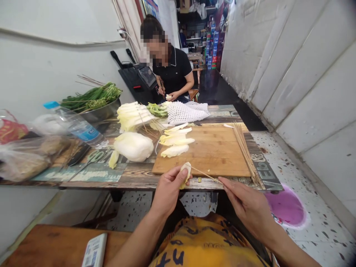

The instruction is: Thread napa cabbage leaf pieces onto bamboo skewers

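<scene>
My left hand [172,185] pinches a small pale-yellow cabbage leaf [185,175] above the table's near edge. Between the fingers of my right hand [244,200] is a thin wooden skewer [207,174]. Its far tip meets the leaf, but I cannot tell whether it has pierced through. Just beyond my hands lies a bamboo cutting board [214,148], with several cut cabbage leaves [174,150] on its left part. A bundle of skewers [246,152] rests along the board's right side. Left of the board sits a whole napa cabbage [133,147].
A water bottle [83,128], scissors [96,156] and a plastic bag [25,159] occupy the table's left side. Behind them stands a metal bowl of greens [97,107]. White foam netting [186,112] lies at the far edge, where a co-worker [174,70] sits. A pink basin [287,207] is on the floor.
</scene>
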A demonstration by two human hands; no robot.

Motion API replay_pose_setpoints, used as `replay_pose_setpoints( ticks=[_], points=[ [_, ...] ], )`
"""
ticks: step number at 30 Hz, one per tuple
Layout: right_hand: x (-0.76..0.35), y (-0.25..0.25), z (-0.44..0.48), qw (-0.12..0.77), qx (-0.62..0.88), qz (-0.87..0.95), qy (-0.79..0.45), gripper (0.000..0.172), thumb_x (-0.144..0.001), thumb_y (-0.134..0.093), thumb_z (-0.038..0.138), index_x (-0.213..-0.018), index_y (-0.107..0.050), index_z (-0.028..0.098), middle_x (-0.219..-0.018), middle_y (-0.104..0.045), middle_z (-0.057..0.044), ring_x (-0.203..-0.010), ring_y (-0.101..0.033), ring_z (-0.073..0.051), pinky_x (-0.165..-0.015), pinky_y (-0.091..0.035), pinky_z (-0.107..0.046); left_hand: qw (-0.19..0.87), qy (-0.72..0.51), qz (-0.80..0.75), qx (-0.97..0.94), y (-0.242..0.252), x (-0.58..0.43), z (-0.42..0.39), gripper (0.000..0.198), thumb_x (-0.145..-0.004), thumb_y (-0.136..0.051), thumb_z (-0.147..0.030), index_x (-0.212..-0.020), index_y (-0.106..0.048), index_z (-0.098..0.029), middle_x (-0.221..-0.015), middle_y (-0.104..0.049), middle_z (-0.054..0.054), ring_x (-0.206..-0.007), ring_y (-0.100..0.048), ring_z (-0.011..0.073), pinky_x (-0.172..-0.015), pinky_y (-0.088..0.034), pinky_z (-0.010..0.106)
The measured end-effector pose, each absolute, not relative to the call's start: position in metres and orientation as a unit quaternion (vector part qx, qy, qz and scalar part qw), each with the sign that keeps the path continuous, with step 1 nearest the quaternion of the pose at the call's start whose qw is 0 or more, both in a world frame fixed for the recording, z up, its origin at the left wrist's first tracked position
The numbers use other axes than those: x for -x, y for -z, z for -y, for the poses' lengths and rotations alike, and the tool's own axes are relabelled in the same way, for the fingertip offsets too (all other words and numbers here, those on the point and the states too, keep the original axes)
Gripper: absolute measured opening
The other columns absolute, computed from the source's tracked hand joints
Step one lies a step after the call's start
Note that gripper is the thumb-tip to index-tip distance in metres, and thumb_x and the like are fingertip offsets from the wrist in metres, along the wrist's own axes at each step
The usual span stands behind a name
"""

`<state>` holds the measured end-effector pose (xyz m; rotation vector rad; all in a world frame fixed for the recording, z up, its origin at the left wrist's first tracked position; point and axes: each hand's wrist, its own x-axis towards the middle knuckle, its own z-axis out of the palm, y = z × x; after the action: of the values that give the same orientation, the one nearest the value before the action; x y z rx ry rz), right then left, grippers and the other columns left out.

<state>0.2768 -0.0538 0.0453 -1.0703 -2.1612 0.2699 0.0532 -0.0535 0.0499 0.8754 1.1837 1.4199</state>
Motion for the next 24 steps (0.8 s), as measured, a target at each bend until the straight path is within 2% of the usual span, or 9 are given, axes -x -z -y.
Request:
replay_pose_setpoints(
  ticks=[3,6,9,12,15,18,21,22,24],
  points=[
    [-0.287,-0.044,0.057,0.349,0.397,0.839,-0.131,0.044,-0.093,-0.040,0.013,-0.135,-0.050,0.024,-0.099,-0.073,-0.007,-0.089,-0.071,-0.017,-0.077,-0.057,-0.028,0.405,-0.590,-0.518,-0.469,-0.047,-0.046,0.058,0.020,-0.076,-0.069,-0.036,-0.083,-0.071,-0.017,-0.088,-0.066,0.005,-0.088,-0.058,0.0179,-0.082,-0.045,0.030],
    [-0.293,-0.042,0.058,0.337,0.375,0.851,-0.146,0.044,-0.092,-0.038,0.009,-0.129,-0.054,0.025,-0.100,-0.071,-0.007,-0.091,-0.069,-0.017,-0.076,-0.057,-0.028,0.352,-0.553,-0.505,-0.561,-0.047,-0.042,0.064,0.014,-0.081,-0.065,-0.032,-0.084,-0.069,-0.018,-0.088,-0.066,0.006,-0.088,-0.058,0.0183,-0.083,-0.045,0.031],
    [-0.295,-0.040,0.060,0.322,0.367,0.860,-0.151,0.037,-0.092,-0.041,0.011,-0.122,-0.058,0.025,-0.100,-0.068,-0.008,-0.089,-0.066,-0.018,-0.073,-0.055,-0.028,0.377,-0.551,-0.506,-0.546,-0.046,-0.044,0.067,0.013,-0.081,-0.064,-0.030,-0.085,-0.066,-0.018,-0.084,-0.067,0.004,-0.080,-0.060,0.0164,-0.077,-0.047,0.029],
    [-0.297,-0.040,0.064,0.314,0.366,0.866,-0.129,0.035,-0.093,-0.044,0.014,-0.124,-0.056,0.026,-0.077,-0.064,-0.003,-0.065,-0.062,-0.014,-0.055,-0.047,-0.024,0.461,-0.566,-0.477,-0.490,-0.047,-0.047,0.066,0.014,-0.080,-0.066,-0.031,-0.082,-0.065,-0.017,-0.080,-0.068,0.004,-0.076,-0.062,0.0158,-0.075,-0.048,0.029],
    [-0.301,-0.045,0.070,0.316,0.369,0.868,-0.101,0.041,-0.093,-0.045,0.013,-0.132,-0.051,0.027,-0.064,-0.054,0.002,-0.051,-0.053,-0.012,-0.046,-0.037,-0.024,0.551,-0.576,-0.439,-0.414,-0.049,-0.048,0.065,0.020,-0.076,-0.070,-0.035,-0.080,-0.064,-0.016,-0.071,-0.066,0.002,-0.060,-0.058,0.0120,-0.061,-0.048,0.026],
    [-0.300,-0.054,0.073,0.339,0.377,0.852,-0.134,0.039,-0.093,-0.044,0.014,-0.128,-0.054,0.027,-0.069,-0.058,-0.001,-0.057,-0.056,-0.014,-0.049,-0.040,-0.024,0.547,-0.580,-0.456,-0.396,-0.050,-0.048,0.065,0.021,-0.076,-0.070,-0.037,-0.079,-0.064,-0.016,-0.066,-0.063,0.000,-0.053,-0.053,0.0096,-0.054,-0.044,0.023],
    [-0.288,-0.064,0.067,0.365,0.426,0.769,-0.305,0.020,-0.092,-0.047,0.025,-0.099,-0.066,0.023,-0.071,-0.063,-0.002,-0.061,-0.059,-0.014,-0.054,-0.046,-0.024,0.354,-0.580,-0.515,-0.523,-0.047,-0.048,0.066,0.011,-0.079,-0.067,-0.029,-0.082,-0.068,-0.019,-0.076,-0.069,0.002,-0.069,-0.062,0.0145,-0.069,-0.048,0.029],
    [-0.281,-0.066,0.064,0.358,0.440,0.728,-0.385,0.019,-0.091,-0.050,0.030,-0.090,-0.067,0.021,-0.066,-0.061,0.000,-0.056,-0.056,-0.012,-0.052,-0.045,-0.023,0.255,-0.567,-0.519,-0.587,-0.045,-0.049,0.067,0.007,-0.080,-0.065,-0.024,-0.085,-0.069,-0.020,-0.081,-0.071,0.003,-0.076,-0.064,0.0161,-0.075,-0.047,0.031],
    [-0.267,-0.066,0.056,0.337,0.437,0.645,-0.529,0.023,-0.085,-0.058,0.040,-0.083,-0.067,0.018,-0.056,-0.055,0.004,-0.047,-0.047,-0.009,-0.045,-0.040,-0.021,0.072,-0.515,-0.486,-0.703,-0.042,-0.051,0.068,0.015,-0.080,-0.063,-0.015,-0.092,-0.069,-0.022,-0.088,-0.074,0.004,-0.084,-0.065,0.0177,-0.083,-0.044,0.034]
  ],
)
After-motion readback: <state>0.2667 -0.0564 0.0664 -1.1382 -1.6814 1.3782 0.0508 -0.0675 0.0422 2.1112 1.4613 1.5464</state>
